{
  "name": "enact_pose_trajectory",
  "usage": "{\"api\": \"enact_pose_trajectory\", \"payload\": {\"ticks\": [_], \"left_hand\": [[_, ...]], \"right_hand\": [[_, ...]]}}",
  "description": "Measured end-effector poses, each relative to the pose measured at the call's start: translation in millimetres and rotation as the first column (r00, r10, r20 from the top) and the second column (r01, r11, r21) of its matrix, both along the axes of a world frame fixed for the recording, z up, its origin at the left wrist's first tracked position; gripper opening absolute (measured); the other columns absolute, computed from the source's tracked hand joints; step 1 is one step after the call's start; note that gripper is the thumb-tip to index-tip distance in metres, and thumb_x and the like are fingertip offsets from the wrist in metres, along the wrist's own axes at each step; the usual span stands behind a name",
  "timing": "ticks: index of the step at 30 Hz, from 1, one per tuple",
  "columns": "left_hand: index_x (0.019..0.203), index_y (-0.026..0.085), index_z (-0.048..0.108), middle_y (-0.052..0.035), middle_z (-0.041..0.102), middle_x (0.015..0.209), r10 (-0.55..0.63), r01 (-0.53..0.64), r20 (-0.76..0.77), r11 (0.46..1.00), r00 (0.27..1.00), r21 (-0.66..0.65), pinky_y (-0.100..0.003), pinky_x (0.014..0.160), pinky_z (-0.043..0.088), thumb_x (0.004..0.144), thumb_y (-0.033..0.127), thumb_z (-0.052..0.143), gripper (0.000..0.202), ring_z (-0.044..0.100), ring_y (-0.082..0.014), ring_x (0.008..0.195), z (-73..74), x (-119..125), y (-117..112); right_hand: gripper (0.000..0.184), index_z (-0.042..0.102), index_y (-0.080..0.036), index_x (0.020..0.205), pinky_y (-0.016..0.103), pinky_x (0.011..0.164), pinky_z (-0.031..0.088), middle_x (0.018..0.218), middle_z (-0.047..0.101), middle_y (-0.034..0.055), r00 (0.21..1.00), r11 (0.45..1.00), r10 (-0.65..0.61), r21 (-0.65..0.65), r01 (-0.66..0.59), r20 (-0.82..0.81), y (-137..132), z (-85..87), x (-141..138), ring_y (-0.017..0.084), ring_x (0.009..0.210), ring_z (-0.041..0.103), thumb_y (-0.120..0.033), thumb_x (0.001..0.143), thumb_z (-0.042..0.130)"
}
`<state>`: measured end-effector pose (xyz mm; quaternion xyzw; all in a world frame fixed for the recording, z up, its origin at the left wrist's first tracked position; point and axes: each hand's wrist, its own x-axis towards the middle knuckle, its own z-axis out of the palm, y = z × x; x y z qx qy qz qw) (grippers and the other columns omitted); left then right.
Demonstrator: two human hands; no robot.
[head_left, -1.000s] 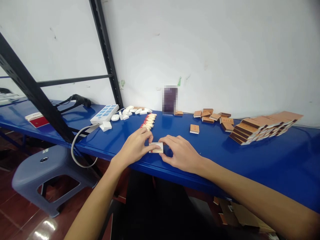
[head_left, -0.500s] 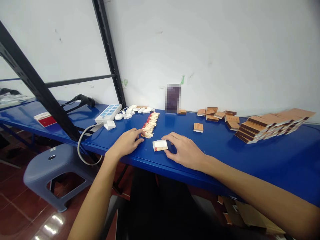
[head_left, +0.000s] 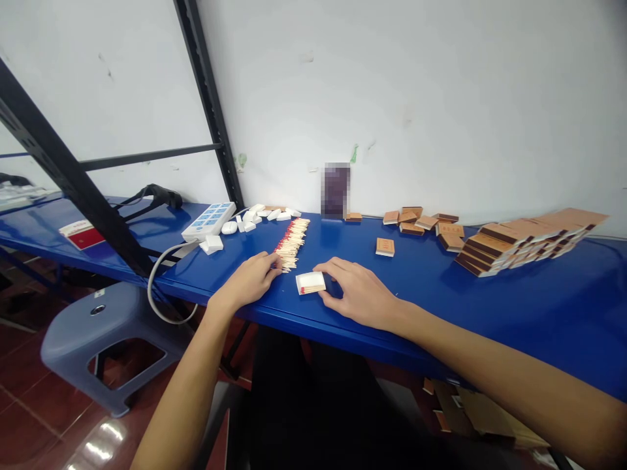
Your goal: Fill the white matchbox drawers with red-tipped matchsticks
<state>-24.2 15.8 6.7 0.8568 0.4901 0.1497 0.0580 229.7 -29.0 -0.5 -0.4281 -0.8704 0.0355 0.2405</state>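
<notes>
My right hand (head_left: 365, 294) grips the right end of a small white matchbox tray (head_left: 309, 281) between thumb and fingers. A few red-tipped matches (head_left: 313, 289) lie along the tray's near side. Just left of it is my left hand (head_left: 249, 279), its thumb and fingertips closed together at the near end of a long pile of matches (head_left: 292, 243). The fingertips appear to pinch matches there, though how many is hidden. The pile runs away from me, red heads mostly to the left.
On the blue table (head_left: 343, 251) are a closed matchbox (head_left: 385, 247), loose matchboxes (head_left: 426, 223) and a stacked block of matchboxes (head_left: 524, 241) at right. White trays (head_left: 249, 219) and a power strip (head_left: 209, 222) lie at left. A stool (head_left: 105, 326) stands below.
The thumb and fingers of my left hand have drawn together at the near end of the match pile. My right hand keeps its hold on the tray. The view has shifted slightly.
</notes>
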Motion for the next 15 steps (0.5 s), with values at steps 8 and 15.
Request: {"api": "enact_pose_trajectory", "payload": {"ticks": [8,15], "left_hand": [[0.093,0.017,0.054,-0.0084,0.052,0.097,-0.028,0.028,-0.008,1.0,1.0,0.008,-0.04,0.087,0.044,0.102,0.028,0.034,0.025,0.054,-0.023,0.088,-5.0,-0.5,1.0],[0.095,0.018,0.051,-0.007,0.052,0.098,-0.032,0.03,0.053,0.999,0.998,0.038,-0.039,0.088,0.044,0.104,0.03,0.03,0.026,0.054,-0.0219,0.089,-10.8,-4.0,-0.1]], "right_hand": [[0.029,0.061,-0.021,0.118,0.037,0.081,0.048,0.107,0.067,0.0062,1.0,1.0,0.016,-0.008,-0.016,0.009,-0.2,-0.6,0.6,0.022,0.094,0.063,-0.025,0.09,0.058],[0.028,0.061,-0.021,0.118,0.039,0.083,0.048,0.109,0.067,0.0059,1.0,1.0,0.012,0.001,-0.012,0.015,1.4,-2.0,1.5,0.023,0.095,0.062,-0.026,0.09,0.057]]}}
